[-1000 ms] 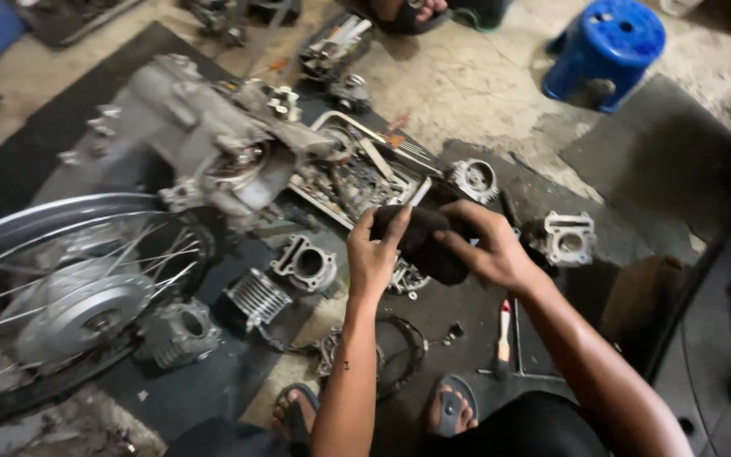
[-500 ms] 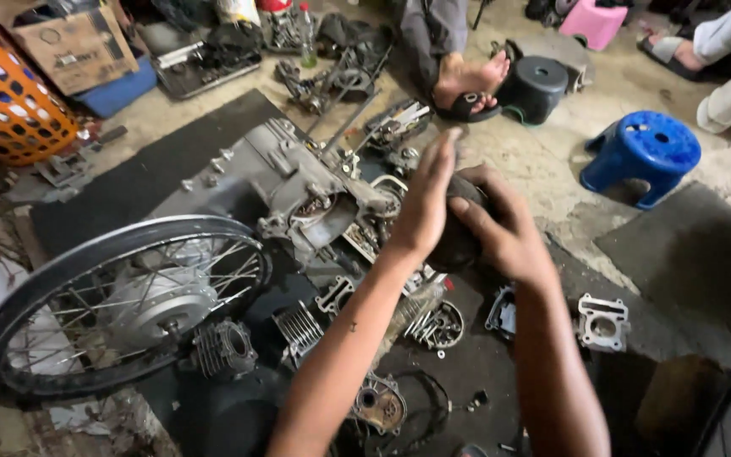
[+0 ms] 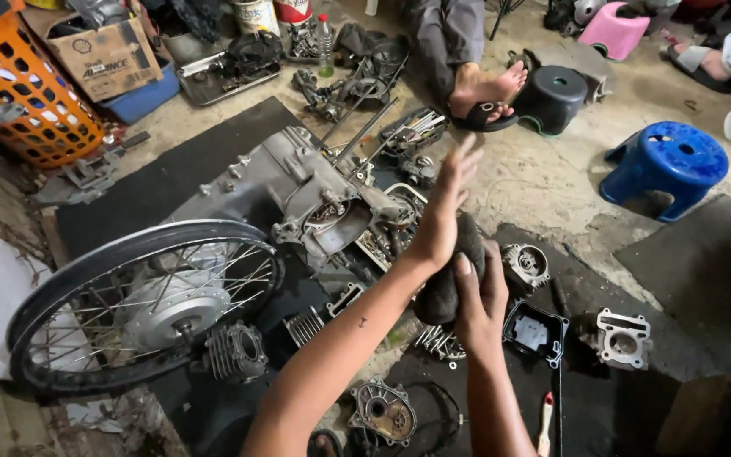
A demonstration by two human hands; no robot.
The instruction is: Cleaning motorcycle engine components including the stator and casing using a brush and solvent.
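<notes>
hands: the left hand and right hand meet at centre, a rag pressed between them
engine case: the engine case lies on a floor mat, just left of the hands
wheel: the spoked wheel lies left of the forearms, in front of the engine case
cylinder: the finned cylinder sits just beside the wheel's near rim
right side: a cover lies right of the right hand, a cylinder head further right
behind: a stool stands far right; a basket far left
near edge: a screwdriver lies right of the right forearm
</notes>
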